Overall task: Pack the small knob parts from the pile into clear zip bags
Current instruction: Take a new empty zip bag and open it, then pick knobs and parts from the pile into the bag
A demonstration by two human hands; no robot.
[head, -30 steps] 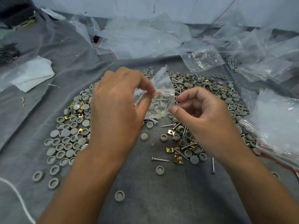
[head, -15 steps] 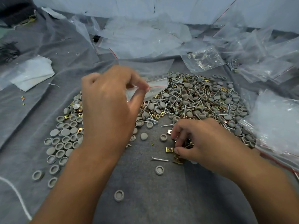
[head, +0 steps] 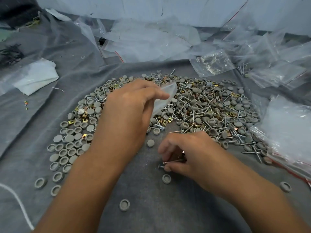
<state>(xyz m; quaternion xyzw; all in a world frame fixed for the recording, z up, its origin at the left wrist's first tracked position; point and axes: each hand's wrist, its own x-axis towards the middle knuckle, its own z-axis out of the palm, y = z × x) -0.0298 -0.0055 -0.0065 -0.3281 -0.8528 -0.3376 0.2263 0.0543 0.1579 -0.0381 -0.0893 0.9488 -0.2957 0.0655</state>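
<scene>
- Grey cloth [head: 151,207] covers the table; lone grey knob [head: 124,205] lies nearest, closer than both hands.
- R hand [head: 188,153]: fingers [head: 165,168] curled down, pinching a screw [head: 170,163] w/ brass bits tucked under; one knob just below the fingertips.
- L hand [head: 127,111]: fingers curled round a clear zip bag [head: 165,96], held over the pile.
- Pile of knobs, screws, clips [head: 210,108] spreads beyond R fingers.
- Loose clear bags [head: 151,39] heaped farthest back.
</scene>
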